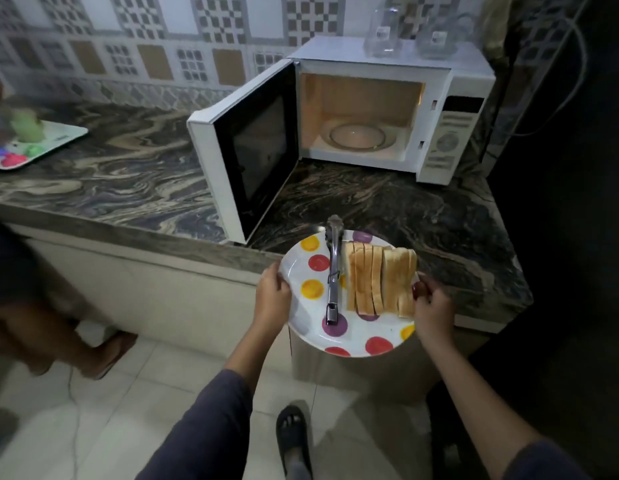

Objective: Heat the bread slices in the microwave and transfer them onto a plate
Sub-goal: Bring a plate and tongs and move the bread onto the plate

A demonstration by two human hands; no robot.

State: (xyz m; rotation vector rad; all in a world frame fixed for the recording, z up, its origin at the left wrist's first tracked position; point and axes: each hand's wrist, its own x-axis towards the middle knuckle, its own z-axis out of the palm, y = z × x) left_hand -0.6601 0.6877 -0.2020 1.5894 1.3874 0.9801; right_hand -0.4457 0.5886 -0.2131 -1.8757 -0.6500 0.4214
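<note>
Dim kitchen, patterned wall tiles, dark marbled worktop (128,161).

Bread (380,278): a row of slices standing on edge and leaning together, on the plate's half nearer the right hand. No browning visible.

Plate (387,329): white with coloured spots, held between the two hands, its far part over the worktop's front edge. Cannot tell whether it rests on that edge or hangs clear.

Left hand (271,296): fingers curled round the plate's left rim. Right hand (434,306): gripping the opposite rim beside the bread, thumb on top.

Tongs (333,271): metal, closed, lying on the plate between the left hand and the bread, touching or just beside the nearest slice.

Microwave (370,64): ahead of both hands, on the worktop. Door (256,150) swung wide open towards the left hand's side. Cavity lit; turntable (356,136) bare.

Further out: clear jars (384,32) on the microwave; a tray (51,140) of blurred coloured items far left of the left hand; another person's foot (107,351) on the floor.

Judgement: loading step, bread not yet in the oven; whether it is already heated cannot be told. The next move calls for removing the metal tongs, then carrying the plate level, forward of the hands and past the door onto the turntable. The leaning slices may topple if the plate tilts.
</note>
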